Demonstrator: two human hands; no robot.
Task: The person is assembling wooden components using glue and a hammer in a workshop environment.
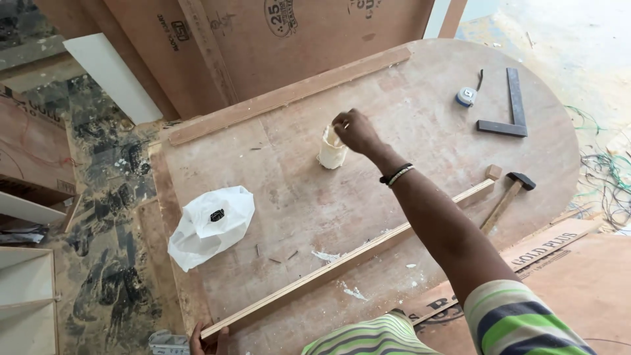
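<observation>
My right hand [355, 130] reaches out over the rounded plywood board [420, 131], its fingers closed at the top rim of a small cream-coloured glue pot [331, 151] that stands upright mid-board. My left hand [209, 340] is at the bottom edge of the view and grips the near end of a long thin wooden strip [342, 260]. The strip lies diagonally across the board, with white glue smears [328, 255] beside it.
A white plastic bag [209, 225] lies at the board's left. A hammer [507, 194], a steel square [513, 105] and a tape measure [465, 97] lie at the right. Another wooden batten [289, 95] runs along the far edge. Plywood sheets lean behind; tangled wires [608, 171] at far right.
</observation>
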